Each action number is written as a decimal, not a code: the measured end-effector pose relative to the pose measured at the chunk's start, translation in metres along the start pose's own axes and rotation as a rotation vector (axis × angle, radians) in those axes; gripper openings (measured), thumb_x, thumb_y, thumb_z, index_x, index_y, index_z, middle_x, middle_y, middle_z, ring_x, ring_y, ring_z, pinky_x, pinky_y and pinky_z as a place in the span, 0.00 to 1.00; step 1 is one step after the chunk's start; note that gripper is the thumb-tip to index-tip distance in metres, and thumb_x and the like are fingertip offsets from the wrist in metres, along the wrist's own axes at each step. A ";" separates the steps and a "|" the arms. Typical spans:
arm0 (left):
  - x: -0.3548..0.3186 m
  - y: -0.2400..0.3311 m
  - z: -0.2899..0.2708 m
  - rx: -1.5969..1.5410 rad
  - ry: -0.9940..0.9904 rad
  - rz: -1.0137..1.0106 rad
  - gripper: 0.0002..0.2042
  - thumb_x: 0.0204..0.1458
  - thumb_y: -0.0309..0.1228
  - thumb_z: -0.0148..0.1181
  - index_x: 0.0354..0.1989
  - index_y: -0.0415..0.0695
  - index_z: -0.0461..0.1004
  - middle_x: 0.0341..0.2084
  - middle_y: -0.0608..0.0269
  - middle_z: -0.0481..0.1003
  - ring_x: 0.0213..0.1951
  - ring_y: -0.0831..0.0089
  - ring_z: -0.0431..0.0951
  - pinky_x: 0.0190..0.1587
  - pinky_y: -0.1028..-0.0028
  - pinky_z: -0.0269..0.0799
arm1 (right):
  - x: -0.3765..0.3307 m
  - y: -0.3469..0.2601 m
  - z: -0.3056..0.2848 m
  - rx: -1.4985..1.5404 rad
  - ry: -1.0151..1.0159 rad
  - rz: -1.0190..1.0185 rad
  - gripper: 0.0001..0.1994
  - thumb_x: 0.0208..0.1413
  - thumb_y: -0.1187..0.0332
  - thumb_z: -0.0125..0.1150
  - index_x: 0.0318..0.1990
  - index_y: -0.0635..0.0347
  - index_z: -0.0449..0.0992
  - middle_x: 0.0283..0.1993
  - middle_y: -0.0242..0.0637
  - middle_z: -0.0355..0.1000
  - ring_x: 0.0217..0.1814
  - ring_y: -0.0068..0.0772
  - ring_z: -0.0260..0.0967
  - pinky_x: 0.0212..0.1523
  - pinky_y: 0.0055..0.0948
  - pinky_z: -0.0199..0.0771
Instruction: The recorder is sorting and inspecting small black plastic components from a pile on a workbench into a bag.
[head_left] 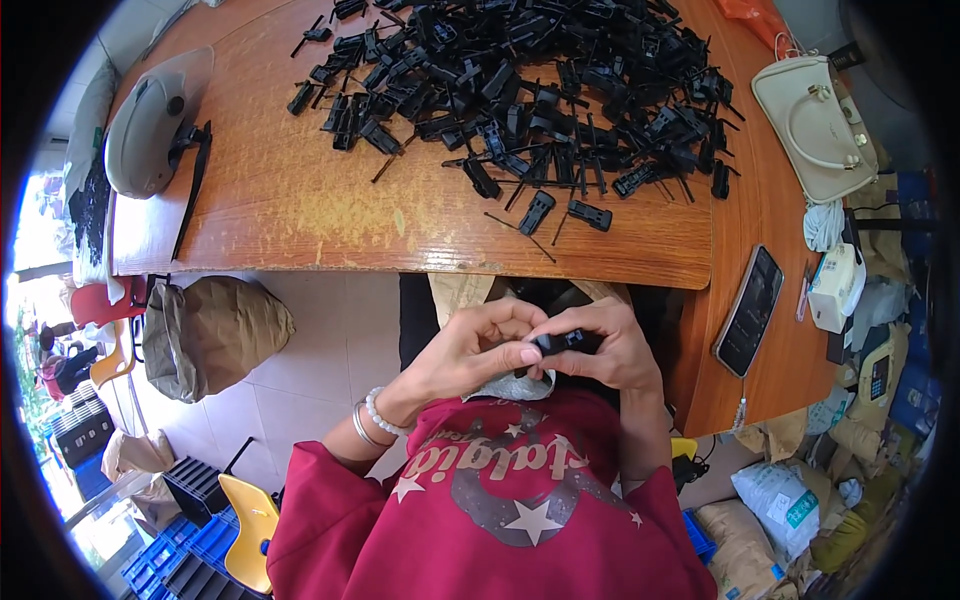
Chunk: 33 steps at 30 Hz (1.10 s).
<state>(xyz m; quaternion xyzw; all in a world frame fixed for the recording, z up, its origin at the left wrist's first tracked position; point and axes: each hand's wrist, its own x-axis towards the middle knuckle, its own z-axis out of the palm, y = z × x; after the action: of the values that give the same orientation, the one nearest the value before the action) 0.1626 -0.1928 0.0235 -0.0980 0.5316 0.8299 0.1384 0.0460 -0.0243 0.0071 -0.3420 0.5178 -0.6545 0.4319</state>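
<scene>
Grey helmet-shaped cover (pixel 150 125): lies on the wooden table (pixel 300 200) at far left, a black strap trailing off its side. Well apart from the hands; no evident hazard.

Brown sack (pixel 215 330): on the tiled floor below the table edge, slumped.

Left hand (pixel 470 350): raised over the lap, just below the table's near edge, beaded bracelet and bangle at the wrist. Fingers curled, thumb pressed onto the left end of a small black plastic part (pixel 562 342).

Small black plastic part: pinched between both hands, mostly covered by fingers; its exact shape cannot be told. Judged risk: held over the lap rather than over the table, it would drop to the floor should either pinch slacken.

Right hand (pixel 615 345): closed on the part's right end, fingertips meeting the left hand's.

Pile of black plastic parts (pixel 530 90): spread across the table's far half, thin rods mixed in. Stray pieces (pixel 590 214) lie near the front edge; a careless reach could knock them off.

Phone (pixel 750 310): dark-screened, on the right-hand table section close to its edge; an elbow could nudge it.

Cream handbag (pixel 815 125): far right.
</scene>
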 end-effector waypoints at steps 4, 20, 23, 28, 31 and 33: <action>-0.004 0.002 0.001 -0.032 -0.032 0.019 0.13 0.54 0.29 0.56 0.45 0.35 0.66 0.29 0.62 0.75 0.34 0.79 0.74 0.39 0.80 0.69 | 0.004 -0.011 0.003 -0.146 -0.006 -0.058 0.13 0.41 0.75 0.67 0.37 0.65 0.78 0.31 0.39 0.77 0.30 0.27 0.75 0.31 0.22 0.70; -0.005 -0.030 0.009 -0.625 -0.055 -0.165 0.07 0.55 0.27 0.50 0.36 0.34 0.70 0.29 0.60 0.71 0.30 0.73 0.71 0.34 0.75 0.68 | -0.010 -0.030 0.016 -0.612 -0.076 -0.050 0.10 0.45 0.73 0.61 0.37 0.64 0.73 0.26 0.42 0.73 0.27 0.45 0.70 0.27 0.35 0.68; -0.005 -0.037 0.010 -0.685 -0.045 -0.192 0.07 0.54 0.27 0.51 0.36 0.34 0.70 0.28 0.60 0.71 0.29 0.73 0.72 0.34 0.76 0.68 | -0.010 -0.032 0.016 -0.616 -0.108 -0.016 0.09 0.47 0.71 0.61 0.36 0.64 0.73 0.25 0.41 0.72 0.26 0.44 0.70 0.27 0.34 0.67; 0.001 -0.039 0.007 -0.540 -0.050 -0.239 0.10 0.57 0.29 0.49 0.42 0.35 0.69 0.30 0.60 0.72 0.31 0.74 0.73 0.37 0.79 0.67 | -0.011 -0.021 0.004 -0.569 -0.115 0.062 0.08 0.48 0.70 0.60 0.34 0.63 0.74 0.25 0.40 0.72 0.27 0.43 0.70 0.28 0.33 0.68; 0.007 -0.021 0.013 -0.097 0.128 -0.035 0.16 0.59 0.24 0.45 0.55 0.35 0.60 0.36 0.60 0.72 0.37 0.74 0.74 0.42 0.78 0.68 | -0.010 -0.010 0.002 -0.482 0.066 0.173 0.06 0.50 0.71 0.59 0.34 0.63 0.75 0.24 0.37 0.71 0.25 0.30 0.69 0.27 0.26 0.67; 0.010 -0.015 0.009 0.238 0.033 0.075 0.26 0.54 0.21 0.50 0.61 0.35 0.51 0.40 0.52 0.69 0.39 0.70 0.74 0.43 0.75 0.68 | -0.010 -0.007 -0.004 -0.388 0.197 0.330 0.08 0.50 0.69 0.59 0.35 0.64 0.76 0.24 0.40 0.73 0.26 0.29 0.72 0.28 0.24 0.67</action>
<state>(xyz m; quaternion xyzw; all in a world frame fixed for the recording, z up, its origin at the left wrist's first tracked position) 0.1583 -0.1769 0.0113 -0.0747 0.6319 0.7637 0.1092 0.0450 -0.0135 0.0131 -0.2641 0.7218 -0.4939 0.4065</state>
